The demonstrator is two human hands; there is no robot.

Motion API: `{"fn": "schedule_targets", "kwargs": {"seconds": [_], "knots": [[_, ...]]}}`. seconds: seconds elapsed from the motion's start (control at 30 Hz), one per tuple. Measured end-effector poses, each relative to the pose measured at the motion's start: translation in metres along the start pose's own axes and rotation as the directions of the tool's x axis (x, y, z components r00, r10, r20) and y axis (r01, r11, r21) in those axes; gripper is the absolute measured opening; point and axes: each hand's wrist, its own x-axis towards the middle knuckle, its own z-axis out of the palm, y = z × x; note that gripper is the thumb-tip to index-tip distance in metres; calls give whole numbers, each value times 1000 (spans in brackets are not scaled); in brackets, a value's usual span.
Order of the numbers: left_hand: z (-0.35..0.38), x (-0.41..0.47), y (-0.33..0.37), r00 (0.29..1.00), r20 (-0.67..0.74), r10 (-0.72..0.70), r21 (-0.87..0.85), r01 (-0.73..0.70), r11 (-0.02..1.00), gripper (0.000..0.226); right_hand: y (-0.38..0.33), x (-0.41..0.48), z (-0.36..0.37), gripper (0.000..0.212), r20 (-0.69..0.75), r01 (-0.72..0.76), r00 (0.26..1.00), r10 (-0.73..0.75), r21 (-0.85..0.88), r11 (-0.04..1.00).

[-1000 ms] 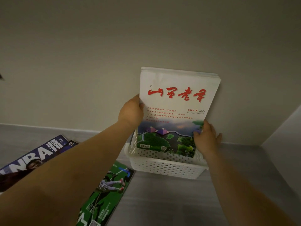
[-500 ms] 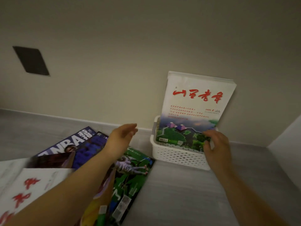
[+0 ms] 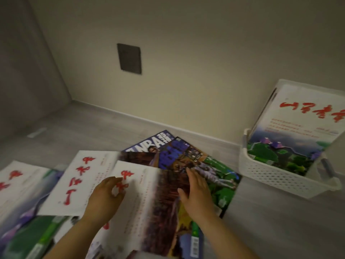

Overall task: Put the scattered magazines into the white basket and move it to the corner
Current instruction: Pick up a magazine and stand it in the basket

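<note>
The white perforated basket [image 3: 276,179] stands on the floor at the right, by the wall. A stack of white magazines with red lettering [image 3: 302,116] stands upright in it. Several magazines lie fanned out on the floor to its left: white ones with red characters [image 3: 141,176], an NBA magazine [image 3: 151,143] and a green football one [image 3: 222,176]. My left hand [image 3: 106,195] hovers over the top white magazine with its fingers loosely curled. My right hand [image 3: 197,191] lies flat and open on that magazine's right part.
A pale wall runs behind, with a dark rectangular plate [image 3: 129,58] set in it. A corner of the room lies at the far left [image 3: 70,99]. The floor is grey wood [image 3: 280,221]. A small white scrap [image 3: 36,132] lies at the far left.
Both hands have let go of the stack in the basket and moved left onto the scattered magazines. The view has swung left, so the basket now sits at the right edge.
</note>
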Motion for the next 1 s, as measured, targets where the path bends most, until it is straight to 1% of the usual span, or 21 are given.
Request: {"fn": "schedule_targets", "kwargs": {"seconds": [0.07, 0.13, 0.17, 0.27, 0.37, 0.47, 0.53, 0.57, 0.63, 0.7, 0.73, 0.77, 0.87, 0.93, 1.0], "knots": [[-12, 3, -22, 999, 3, -45, 85, 45, 995, 46, -18, 4, 19, 64, 91, 35, 995, -29, -67, 997], [-21, 6, -41, 996, 27, -82, 123, 78, 989, 49, -30, 4, 37, 65, 173, 55, 984, -32, -131, 990], [-24, 7, -48, 995, 47, -84, 130, 77, 989, 50, -34, 3, 46, 64, 191, 49, 981, -17, -164, 985], [-27, 10, -62, 993, 109, -54, 150, 37, 988, 54, -36, -5, 64, 59, 150, 6, 988, 34, -261, 965], [-26, 19, -60, 984, 180, -11, 160, -18, 987, 57, -35, -7, 69, 57, 112, -6, 993, 40, -291, 957], [-19, 25, -50, 976, 218, 14, 101, -36, 994, 57, -34, -7, 71, 57, 96, -19, 994, 51, -310, 950], [-18, 28, -43, 978, 205, -28, -6, 30, 1000, 54, -35, -7, 72, 56, 89, -31, 994, 62, -313, 949], [-19, 30, -39, 977, 203, -66, -103, 89, 991, 50, -35, -7, 72, 56, 87, -35, 994, 65, -312, 949], [-27, 35, -35, 960, 228, -164, -326, 234, 916, 47, -35, -8, 72, 56, 85, -42, 994, 72, -307, 951], [-35, 41, -33, 930, 281, -237, -468, 348, 812, 52, -35, -8, 71, 57, 84, -53, 993, 81, -293, 955], [-37, 42, -34, 918, 304, -255, -488, 379, 786, 55, -35, -9, 70, 58, 87, -56, 993, 84, -281, 958], [-39, 43, -35, 909, 323, -263, -479, 397, 783, 54, -35, -9, 70, 59, 94, -55, 992, 83, -270, 961], [-41, 40, -34, 889, 391, -237, -388, 393, 834, 35, -33, -9, 69, 61, 97, -61, 992, 87, -243, 968], [-41, 38, -31, 894, 384, -231, -333, 368, 868, 30, -33, -10, 67, 62, 98, -68, 991, 92, -226, 972], [-41, 38, -26, 921, 327, -213, -308, 316, 897, 27, -33, -11, 65, 63, 97, -86, 990, 105, -186, 979]]}}
